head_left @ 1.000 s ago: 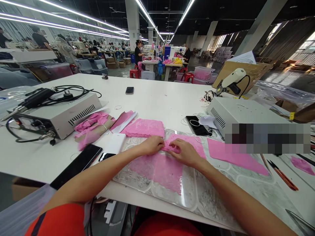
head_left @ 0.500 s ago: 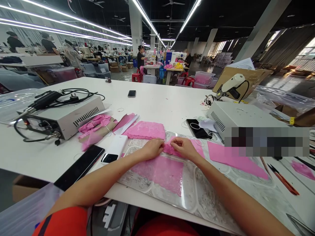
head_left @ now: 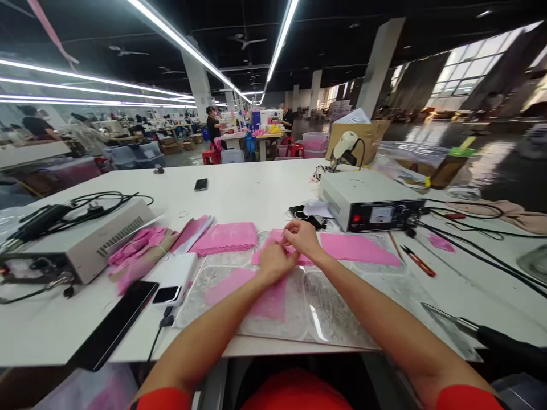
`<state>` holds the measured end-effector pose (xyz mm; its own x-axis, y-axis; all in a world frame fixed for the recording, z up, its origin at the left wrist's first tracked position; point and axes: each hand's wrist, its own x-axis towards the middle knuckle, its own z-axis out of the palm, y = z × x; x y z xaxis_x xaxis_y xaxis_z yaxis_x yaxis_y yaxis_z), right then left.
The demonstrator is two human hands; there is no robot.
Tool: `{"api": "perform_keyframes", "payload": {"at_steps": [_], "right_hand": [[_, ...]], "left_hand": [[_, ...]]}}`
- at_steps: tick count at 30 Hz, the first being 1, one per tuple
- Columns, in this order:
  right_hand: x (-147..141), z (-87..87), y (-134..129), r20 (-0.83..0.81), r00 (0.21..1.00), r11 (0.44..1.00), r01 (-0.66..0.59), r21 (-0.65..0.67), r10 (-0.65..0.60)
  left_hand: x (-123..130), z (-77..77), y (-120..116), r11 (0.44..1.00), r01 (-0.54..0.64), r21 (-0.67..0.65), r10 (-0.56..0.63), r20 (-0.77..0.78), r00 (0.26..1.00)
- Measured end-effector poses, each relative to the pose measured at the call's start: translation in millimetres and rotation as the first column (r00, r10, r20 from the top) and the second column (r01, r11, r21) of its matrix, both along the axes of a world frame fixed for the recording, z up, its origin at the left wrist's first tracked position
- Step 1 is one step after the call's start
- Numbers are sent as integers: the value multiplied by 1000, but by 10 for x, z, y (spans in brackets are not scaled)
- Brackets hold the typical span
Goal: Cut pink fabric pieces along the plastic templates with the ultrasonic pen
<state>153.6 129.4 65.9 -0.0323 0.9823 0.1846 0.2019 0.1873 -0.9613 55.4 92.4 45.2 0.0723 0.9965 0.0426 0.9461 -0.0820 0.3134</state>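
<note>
Left hand (head_left: 276, 261), right hand (head_left: 302, 236) now bunched closer over pink fabric (head_left: 273, 235); either grip can't tell; still handling.

"What was overhead?"
"A dark ceiling (head_left: 325, 34), with long strip lights (head_left: 282, 40) running off into the distance and fans (head_left: 244, 41) hanging from it"
"And under that?"
"Pale pillars (head_left: 384, 65), the widest-looking on the right"
"Any windows?"
"Tall paned windows (head_left: 465, 68) on the right, near dark drapes (head_left: 421, 85), and bright reflections lay across the glossy floor (head_left: 423, 136)"
"Furniture?"
"A broad white table (head_left: 239, 193) in front; red stools (head_left: 296, 149) and worktables (head_left: 234, 144) stood well beyond it"
</note>
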Motion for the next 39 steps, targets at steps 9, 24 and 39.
{"api": "perform_keyframes", "payload": {"at_steps": [9,24,39], "right_hand": [[1126,162,-144,-178,928,944,329,-27,-329],[1985,-467,-1572,506,781,837,513,-188,-365],[1931,-320,-751,579,773,948,320,0,-261]], "left_hand": [[367,-89,266,969,144,203,-131,-76,988],[95,-248,-595,413,863,290,-851,-214,479],[762,-13,634,711,702,-39,-701,43,712]]}}
